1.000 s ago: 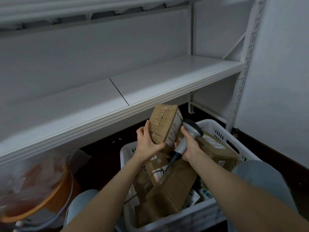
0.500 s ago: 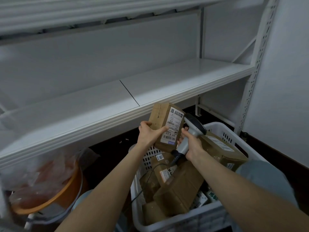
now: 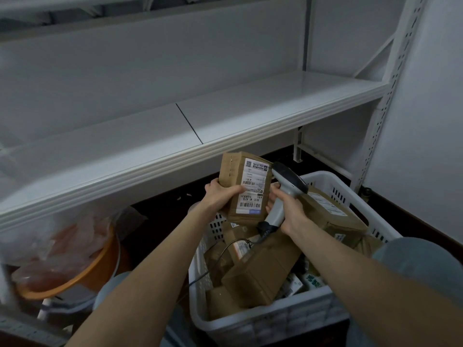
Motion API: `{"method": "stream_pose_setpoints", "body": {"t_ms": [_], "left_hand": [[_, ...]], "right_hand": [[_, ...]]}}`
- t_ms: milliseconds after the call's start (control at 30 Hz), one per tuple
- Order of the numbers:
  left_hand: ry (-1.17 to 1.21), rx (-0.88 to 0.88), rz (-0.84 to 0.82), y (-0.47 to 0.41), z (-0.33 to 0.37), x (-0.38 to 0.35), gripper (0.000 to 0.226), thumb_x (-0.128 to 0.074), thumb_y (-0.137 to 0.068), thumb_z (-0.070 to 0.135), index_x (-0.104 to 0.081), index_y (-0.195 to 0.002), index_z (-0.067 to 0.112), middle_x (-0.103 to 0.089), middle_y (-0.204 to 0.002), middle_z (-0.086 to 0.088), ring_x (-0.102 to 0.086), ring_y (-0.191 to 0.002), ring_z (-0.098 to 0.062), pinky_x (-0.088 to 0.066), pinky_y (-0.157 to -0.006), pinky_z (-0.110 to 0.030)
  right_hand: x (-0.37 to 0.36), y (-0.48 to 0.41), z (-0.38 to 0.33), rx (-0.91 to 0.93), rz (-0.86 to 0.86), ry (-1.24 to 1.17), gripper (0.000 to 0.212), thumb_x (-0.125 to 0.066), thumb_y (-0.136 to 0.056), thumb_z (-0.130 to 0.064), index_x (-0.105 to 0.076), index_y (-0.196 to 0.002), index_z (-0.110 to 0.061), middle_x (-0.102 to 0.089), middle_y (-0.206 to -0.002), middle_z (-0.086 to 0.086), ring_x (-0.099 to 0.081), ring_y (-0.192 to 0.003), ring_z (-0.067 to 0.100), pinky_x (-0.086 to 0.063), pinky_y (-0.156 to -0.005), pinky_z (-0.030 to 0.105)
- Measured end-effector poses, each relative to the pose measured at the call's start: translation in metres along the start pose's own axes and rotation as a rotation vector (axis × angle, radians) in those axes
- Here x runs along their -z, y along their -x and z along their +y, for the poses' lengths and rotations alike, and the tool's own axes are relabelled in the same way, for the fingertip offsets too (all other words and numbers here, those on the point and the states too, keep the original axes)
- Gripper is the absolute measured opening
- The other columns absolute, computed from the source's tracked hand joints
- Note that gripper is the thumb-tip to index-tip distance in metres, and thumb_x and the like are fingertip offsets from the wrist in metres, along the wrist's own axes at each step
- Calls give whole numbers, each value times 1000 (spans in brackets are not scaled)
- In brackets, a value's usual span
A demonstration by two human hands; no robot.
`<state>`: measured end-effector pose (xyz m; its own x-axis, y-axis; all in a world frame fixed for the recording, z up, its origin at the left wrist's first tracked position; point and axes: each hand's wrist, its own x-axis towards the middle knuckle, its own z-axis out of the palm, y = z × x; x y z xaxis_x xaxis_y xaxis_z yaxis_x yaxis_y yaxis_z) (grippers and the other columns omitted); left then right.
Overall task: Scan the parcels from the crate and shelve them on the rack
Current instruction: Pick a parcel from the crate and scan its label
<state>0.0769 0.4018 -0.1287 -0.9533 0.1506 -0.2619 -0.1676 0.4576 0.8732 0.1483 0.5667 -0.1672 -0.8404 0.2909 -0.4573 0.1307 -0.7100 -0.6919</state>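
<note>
My left hand (image 3: pixel 220 196) grips a small brown parcel (image 3: pixel 236 171) upright above the crate, its white barcode label facing me. My right hand (image 3: pixel 288 211) holds the grey handheld scanner (image 3: pixel 285 186) by its handle, right beside the parcel's right edge, with its dark head just right of the label. A black cable runs from the scanner down into the white plastic crate (image 3: pixel 275 319), which holds several more brown parcels (image 3: pixel 260 274). The white rack shelf (image 3: pixel 225 116) lies bare just above and behind the parcel.
An orange basin (image 3: pixel 82 271) covered in clear plastic sits on the floor at the left. The rack's perforated upright (image 3: pixel 385 101) stands at the right against a white wall. My knees show either side of the crate.
The parcel has been turned so its label faces me and lifted slightly. The scanner stays at its right edge.
</note>
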Motion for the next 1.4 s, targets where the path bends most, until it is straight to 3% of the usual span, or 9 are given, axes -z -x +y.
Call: {"method": "stream_pose_setpoints", "body": {"t_ms": [233, 500, 600, 700, 800, 967, 1100, 1233, 1400], "left_hand": [[-54, -70, -114, 0, -4, 6, 128, -87, -39, 43, -15, -145, 43, -34, -140, -4, -45, -125, -29, -50, -95, -52], [-128, -136, -285, 11, -7, 10, 127, -84, -52, 29, -4, -148, 47, -23, -146, -2, -33, -134, -29, -44, -102, -54], [-126, -137, -310, 13, -7, 13, 124, -81, -58, 24, 1, -148, 49, -23, -149, -3, -34, -135, -30, -43, -103, -54], [-34, -145, -348, 17, -3, 12, 118, -84, -65, 29, -3, -148, 50, -43, -138, 0, -54, -118, -21, -53, -91, -42], [84, -170, -297, 21, 5, 9, 81, -64, -88, 34, -12, -150, 41, -45, -127, 10, -53, -98, -3, -51, -73, -28], [260, -150, -161, 25, 11, 5, 64, -63, -89, 35, -33, -145, 34, -44, -133, 10, -53, -102, -7, -55, -82, -41], [275, -143, -99, 22, 10, 3, 57, -65, -89, 30, -41, -141, 31, -48, -134, 4, -54, -104, -11, -54, -88, -46], [312, -81, -60, 20, 14, -1, 50, -61, -89, 45, -48, -135, 29, -53, -131, 0, -53, -112, -16, -50, -93, -52], [630, 92, 49, 18, 25, -6, 48, -56, -87, 59, -62, -102, 14, -57, -74, 2, -57, -75, -16, -49, -73, -39]], "right_hand": [[2, 0, -6, -65, 12, -117, 26, -69, -88, -33, -62, -101, -13, -68, -108, 12, -66, -99, 25, -52, -77, 33], [1, 1, -11, -75, 50, -91, 81, -88, -54, -48, -59, -122, -16, -69, -113, 12, -67, -102, 32, -54, -92, 46], [-3, 5, -11, -97, 39, -72, 59, -85, -69, -33, -60, -119, -15, -69, -111, 13, -66, -102, 31, -56, -83, 40], [-6, 5, -8, -90, 26, -51, 46, -78, -79, -21, -61, -122, -14, -68, -113, 13, -65, -104, 30, -53, -67, 32], [-7, 6, -8, -84, 13, -59, 46, -75, -79, -13, -60, -123, -13, -67, -114, 15, -65, -104, 31, -53, -65, 33], [-5, 7, -11, -84, -10, -33, 23, -70, -83, -6, -64, -104, -13, -66, -99, 13, -63, -86, 26, -51, -65, 32], [-1, 6, -10, -75, -6, -20, 23, -68, -83, -4, -61, -104, -12, -65, -102, 13, -62, -90, 25, -51, -66, 32], [2, 2, -11, -40, -2, 4, 23, -67, -83, -1, -61, -102, -13, -65, -103, 12, -63, -90, 24, -52, -69, 34], [8, 0, -11, -15, -44, 66, 20, -64, -84, 4, -61, -93, -13, -66, -98, 11, -63, -91, 25, -51, -75, 36]]}}
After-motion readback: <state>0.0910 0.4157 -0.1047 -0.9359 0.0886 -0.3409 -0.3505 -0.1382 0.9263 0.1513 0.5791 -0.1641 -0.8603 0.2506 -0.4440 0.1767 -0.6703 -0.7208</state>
